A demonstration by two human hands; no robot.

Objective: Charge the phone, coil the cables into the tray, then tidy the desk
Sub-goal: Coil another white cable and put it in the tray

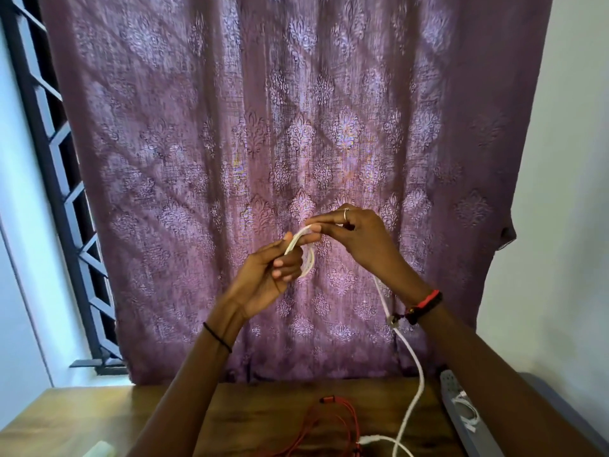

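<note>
Both hands are raised in front of the purple curtain, above the wooden desk (99, 413). My left hand (267, 275) grips a small coil of white cable (308, 258). My right hand (359, 239) pinches the same cable's loop at its top, between finger and thumb. The loose length of the white cable hangs down past my right wrist to the desk. A red cable (333, 420) lies loose on the desk below. At the right, a grey tray (461, 420) holds a coiled white cable (466, 410). The phone is not visible.
A purple patterned curtain (263, 127) hangs behind the desk. A barred window (56, 192) is at the left, a white wall at the right. A pale object (99, 449) sits at the desk's lower left edge.
</note>
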